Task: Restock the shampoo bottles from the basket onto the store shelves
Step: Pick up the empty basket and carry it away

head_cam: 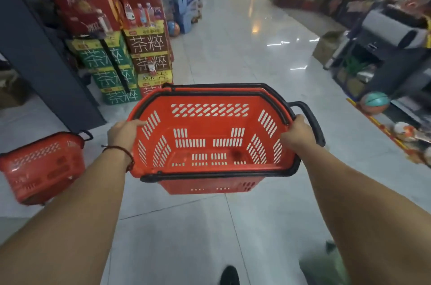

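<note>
I hold the red basket (210,126) out in front of me at about waist height, level, over the tiled floor (233,51). My left hand (124,132) grips its left rim with fingers curled over the edge. My right hand (297,132) clamps the right rim, just beside the black handle (312,121) that sticks out on that side. The basket is empty, and I see no shampoo bottles anywhere in view, nor a shelf that plainly takes them.

That is my first worry: with nothing to restock, I may carry this load to the wrong place.

The second basket (42,168) sits tilted on the floor near my left forearm, and I could clip it with a foot, since the basket I hold hides the ground just ahead of my shoe (229,275).

The floor looks glossy, so a hurried step might slide.

The stacked drink cartons (130,58) stand just left of the basket's far corner, and a swing that way could knock them.

The ball (374,102) on the right could trip me if I drift over.
</note>
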Action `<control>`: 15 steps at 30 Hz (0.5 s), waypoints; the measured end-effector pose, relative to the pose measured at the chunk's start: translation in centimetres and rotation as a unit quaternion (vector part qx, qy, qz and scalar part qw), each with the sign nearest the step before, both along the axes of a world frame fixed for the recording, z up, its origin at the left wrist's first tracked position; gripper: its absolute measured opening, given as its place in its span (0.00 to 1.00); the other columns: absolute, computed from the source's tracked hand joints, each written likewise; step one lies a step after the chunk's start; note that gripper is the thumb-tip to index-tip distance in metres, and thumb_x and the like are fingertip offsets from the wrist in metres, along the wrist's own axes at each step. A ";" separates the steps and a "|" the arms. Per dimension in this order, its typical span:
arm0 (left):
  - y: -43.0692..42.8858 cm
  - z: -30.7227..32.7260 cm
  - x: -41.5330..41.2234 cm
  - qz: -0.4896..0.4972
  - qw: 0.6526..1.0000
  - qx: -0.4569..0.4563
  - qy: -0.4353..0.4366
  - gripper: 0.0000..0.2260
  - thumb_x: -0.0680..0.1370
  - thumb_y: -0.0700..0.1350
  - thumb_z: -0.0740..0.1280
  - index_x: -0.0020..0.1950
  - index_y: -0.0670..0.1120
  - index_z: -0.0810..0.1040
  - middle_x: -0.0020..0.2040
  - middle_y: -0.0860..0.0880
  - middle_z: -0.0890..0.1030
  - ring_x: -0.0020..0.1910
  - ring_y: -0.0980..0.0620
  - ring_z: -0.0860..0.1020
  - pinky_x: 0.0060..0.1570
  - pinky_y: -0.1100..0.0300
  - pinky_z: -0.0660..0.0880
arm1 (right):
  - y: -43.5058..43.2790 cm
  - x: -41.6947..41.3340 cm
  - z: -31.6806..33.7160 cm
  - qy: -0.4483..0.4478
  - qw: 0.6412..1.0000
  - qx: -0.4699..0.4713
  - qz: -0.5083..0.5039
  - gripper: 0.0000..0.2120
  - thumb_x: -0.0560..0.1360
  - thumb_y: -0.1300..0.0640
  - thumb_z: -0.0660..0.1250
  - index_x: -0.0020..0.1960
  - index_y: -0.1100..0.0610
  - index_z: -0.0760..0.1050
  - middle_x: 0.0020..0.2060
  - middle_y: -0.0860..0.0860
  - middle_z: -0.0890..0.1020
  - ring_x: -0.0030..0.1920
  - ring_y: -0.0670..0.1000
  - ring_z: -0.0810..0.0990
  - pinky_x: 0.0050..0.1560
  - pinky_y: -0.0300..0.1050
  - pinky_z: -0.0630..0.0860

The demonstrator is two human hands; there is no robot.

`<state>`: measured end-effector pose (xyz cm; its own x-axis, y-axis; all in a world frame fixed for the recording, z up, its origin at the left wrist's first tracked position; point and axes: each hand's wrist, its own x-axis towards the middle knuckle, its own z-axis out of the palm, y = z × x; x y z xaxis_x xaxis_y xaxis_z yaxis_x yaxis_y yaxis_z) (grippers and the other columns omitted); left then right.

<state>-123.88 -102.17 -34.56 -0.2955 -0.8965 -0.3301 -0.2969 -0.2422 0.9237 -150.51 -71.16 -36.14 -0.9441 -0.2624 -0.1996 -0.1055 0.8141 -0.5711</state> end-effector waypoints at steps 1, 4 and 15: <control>-2.6 0.2 -2.4 0.007 1.000 -0.011 -0.010 0.15 0.66 0.49 0.73 0.50 0.46 0.83 0.43 0.46 0.85 0.41 0.45 0.84 0.44 0.52 0.81 | -2.6 -3.0 0.6 0.004 1.000 0.002 0.001 0.24 0.70 0.59 0.66 0.63 0.58 0.63 0.52 0.60 0.79 0.51 0.64 0.80 0.55 0.61 0.79; -10.2 0.6 -9.0 0.014 1.000 -0.001 0.008 0.14 0.65 0.50 0.73 0.49 0.48 0.84 0.43 0.46 0.86 0.42 0.44 0.85 0.50 0.46 0.82 | -10.4 -10.8 1.9 -0.004 1.000 -0.009 0.018 0.25 0.70 0.58 0.67 0.63 0.57 0.62 0.51 0.58 0.79 0.50 0.64 0.81 0.54 0.62 0.79; -45.8 -8.5 -41.9 -0.044 0.991 0.109 0.058 0.27 0.59 0.52 0.78 0.58 0.51 0.83 0.50 0.42 0.86 0.46 0.38 0.85 0.52 0.36 0.79 | -41.5 -44.2 -3.3 0.000 1.000 -0.009 0.009 0.24 0.71 0.54 0.68 0.63 0.55 0.61 0.50 0.58 0.80 0.48 0.63 0.81 0.52 0.61 0.80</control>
